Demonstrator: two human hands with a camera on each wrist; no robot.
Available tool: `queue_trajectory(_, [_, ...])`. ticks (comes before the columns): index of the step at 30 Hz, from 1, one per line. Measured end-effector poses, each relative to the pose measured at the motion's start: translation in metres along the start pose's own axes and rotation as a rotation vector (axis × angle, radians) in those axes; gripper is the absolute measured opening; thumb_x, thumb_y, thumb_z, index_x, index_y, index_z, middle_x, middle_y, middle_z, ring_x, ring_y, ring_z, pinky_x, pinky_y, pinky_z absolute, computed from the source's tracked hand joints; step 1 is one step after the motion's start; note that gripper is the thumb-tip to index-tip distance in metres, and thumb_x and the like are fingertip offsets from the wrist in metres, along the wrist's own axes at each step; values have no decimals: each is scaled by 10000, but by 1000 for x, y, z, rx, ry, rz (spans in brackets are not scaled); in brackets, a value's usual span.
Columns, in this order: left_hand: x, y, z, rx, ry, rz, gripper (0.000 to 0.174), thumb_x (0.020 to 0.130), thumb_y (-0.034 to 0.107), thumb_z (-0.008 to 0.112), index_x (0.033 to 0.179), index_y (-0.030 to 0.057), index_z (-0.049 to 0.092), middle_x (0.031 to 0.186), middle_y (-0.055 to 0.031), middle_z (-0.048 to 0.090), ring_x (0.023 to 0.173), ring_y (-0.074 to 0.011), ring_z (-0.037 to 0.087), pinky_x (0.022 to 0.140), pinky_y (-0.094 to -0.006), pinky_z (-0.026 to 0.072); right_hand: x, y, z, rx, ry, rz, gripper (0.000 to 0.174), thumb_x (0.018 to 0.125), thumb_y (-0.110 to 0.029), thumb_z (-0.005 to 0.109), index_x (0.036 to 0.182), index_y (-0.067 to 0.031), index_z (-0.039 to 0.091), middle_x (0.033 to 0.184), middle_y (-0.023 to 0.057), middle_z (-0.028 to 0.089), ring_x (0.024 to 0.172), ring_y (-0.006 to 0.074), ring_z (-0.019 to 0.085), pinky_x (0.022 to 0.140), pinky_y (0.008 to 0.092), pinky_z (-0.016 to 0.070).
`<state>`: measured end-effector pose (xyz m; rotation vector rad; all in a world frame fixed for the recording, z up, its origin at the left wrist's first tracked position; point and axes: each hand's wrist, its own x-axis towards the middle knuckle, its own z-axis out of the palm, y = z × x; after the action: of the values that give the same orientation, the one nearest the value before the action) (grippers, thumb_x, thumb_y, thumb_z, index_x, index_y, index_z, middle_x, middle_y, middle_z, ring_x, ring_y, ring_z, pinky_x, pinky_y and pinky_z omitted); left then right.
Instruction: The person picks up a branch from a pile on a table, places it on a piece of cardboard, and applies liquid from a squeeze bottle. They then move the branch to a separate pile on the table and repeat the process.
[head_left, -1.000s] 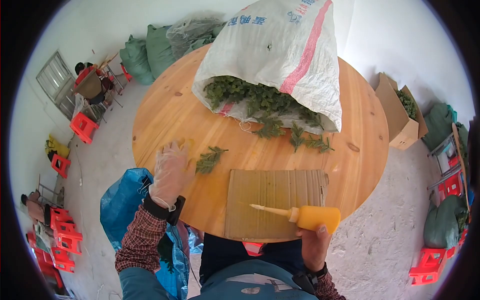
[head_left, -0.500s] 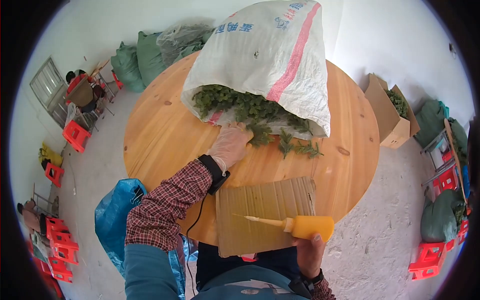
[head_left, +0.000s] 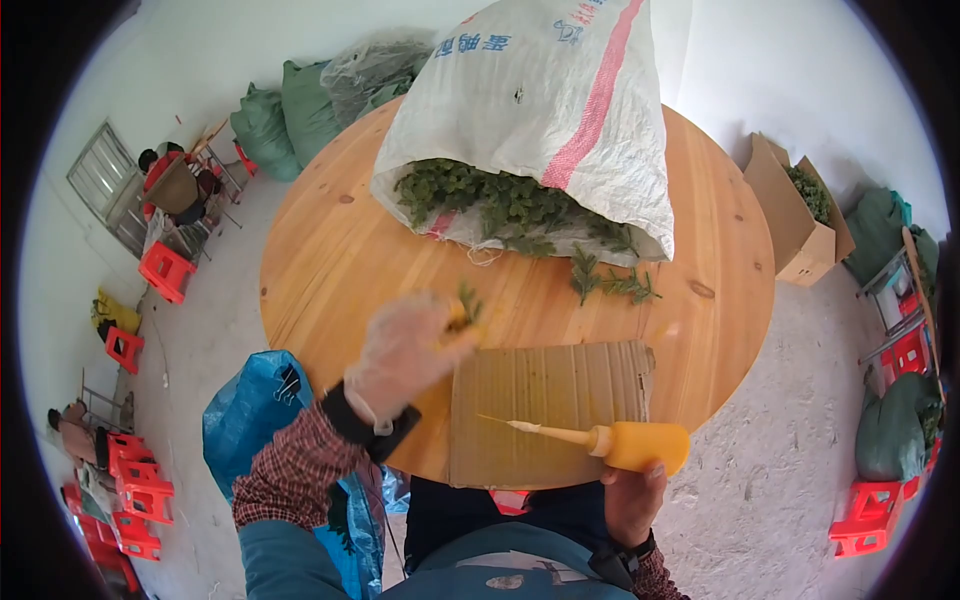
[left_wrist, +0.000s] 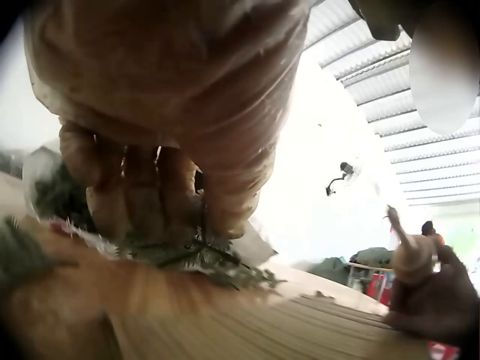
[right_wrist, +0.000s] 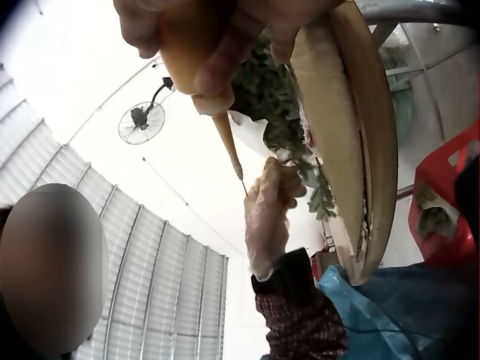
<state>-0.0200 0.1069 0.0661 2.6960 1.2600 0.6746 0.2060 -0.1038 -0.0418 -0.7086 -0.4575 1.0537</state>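
Observation:
My gloved left hand (head_left: 405,350) is over the left side of the round wooden table (head_left: 330,240), just left of the cardboard sheet. Its fingers pinch a small green leafy sprig (head_left: 468,303), which hangs below the fingertips in the left wrist view as a needled sprig (left_wrist: 217,259). My bare right hand (head_left: 632,500) holds a yellow squeeze bottle (head_left: 648,445) with a long thin nozzle. The bottle lies nearly level over the right part of the cardboard (head_left: 550,385), its tip pointing left. In the right wrist view the nozzle (right_wrist: 229,146) points towards the left hand.
A white woven sack (head_left: 520,110) lies on the table, greenery (head_left: 500,195) spilling from its mouth beside loose sprigs (head_left: 600,280). A blue bag (head_left: 255,400) hangs at the table's left edge. Red stools (head_left: 165,270), green sacks (head_left: 305,110) and a carton (head_left: 800,235) surround it.
My left hand reached across to the sack's mouth, then drew back towards me with a sprig pinched in it. My right hand keeps the bottle over the cardboard.

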Motion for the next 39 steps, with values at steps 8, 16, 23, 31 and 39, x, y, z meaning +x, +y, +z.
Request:
queue_trajectory(8, [-61,26,-12,-396,-90,-224,271,887,318,695,954,56,710,788,-152,662,705,-317,649,628,-381,488,4,-8,4,11,64,-84,472,993,-437,586,1279,-63,547,1134,98,653,738,145,539,691,282,460])
queue_trajectory(16, [-52,30,-2,-328,-376,-193,286,882,327,692,908,43,695,772,-137,668,705,-324,655,631,-411,485,6,-11,-1,-24,41,-107,441,1010,-420,564,1268,-62,552,1113,92,658,722,132,528,734,291,460])
queue_trajectory(23, [-39,33,25,-245,-260,-130,296,879,315,704,996,47,657,792,-137,668,745,-340,659,675,-461,496,5,-9,-4,-20,78,-100,447,1013,-420,559,1276,-59,547,1113,89,653,732,126,526,770,311,467])
queue_trajectory(31, [-52,27,-13,-248,-122,-161,330,876,245,706,1142,62,639,886,-110,652,784,-306,644,707,-416,488,5,-26,-12,-137,101,-132,476,1002,-434,572,1290,-57,529,1118,92,648,780,133,557,766,297,477])
queue_trajectory(39, [-75,39,13,132,-115,92,432,870,197,661,1275,53,611,1256,-128,580,1100,-285,574,876,-411,459,13,-18,-14,-399,82,-235,580,946,-461,652,1287,-17,502,1104,129,643,842,198,642,707,306,537])
